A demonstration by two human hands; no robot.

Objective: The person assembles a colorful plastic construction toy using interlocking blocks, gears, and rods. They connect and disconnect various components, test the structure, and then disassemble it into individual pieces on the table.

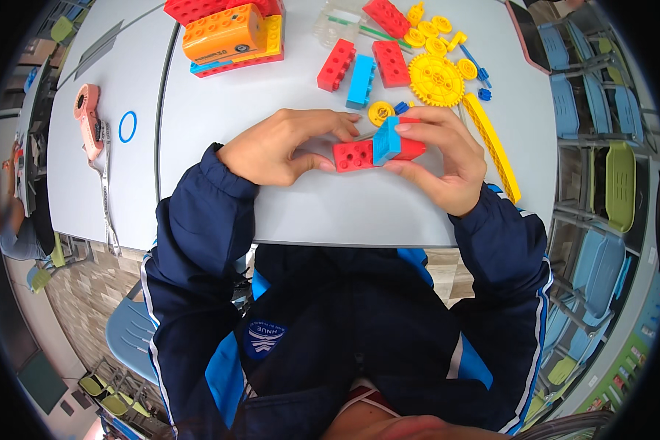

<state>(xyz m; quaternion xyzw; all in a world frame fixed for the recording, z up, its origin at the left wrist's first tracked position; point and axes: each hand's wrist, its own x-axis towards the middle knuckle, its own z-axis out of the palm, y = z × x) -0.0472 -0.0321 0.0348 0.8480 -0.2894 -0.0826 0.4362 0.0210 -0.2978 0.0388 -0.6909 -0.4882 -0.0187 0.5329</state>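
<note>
My right hand [451, 158] pinches a blue toy brick [387, 141] between thumb and fingers. The brick's hollow side faces left, and red block parts show behind it under the fingers. Just left of it, a red toy brick [353, 155] lies low over the table, studs up. My left hand [279, 147] curls around that red brick's left end, thumb and fingertips at its edges. How the red and blue bricks join is hidden. A yellow wheel [380, 113] lies just beyond the fingers.
Loose red bricks [336, 65], a blue brick [361, 81], a big yellow gear [436, 80] and small yellow wheels [427, 29] lie beyond my hands. A yellow beam [491, 150] is at right. An orange block vehicle [224, 37], pink handheld device [88, 121] and blue ring [127, 127] sit left.
</note>
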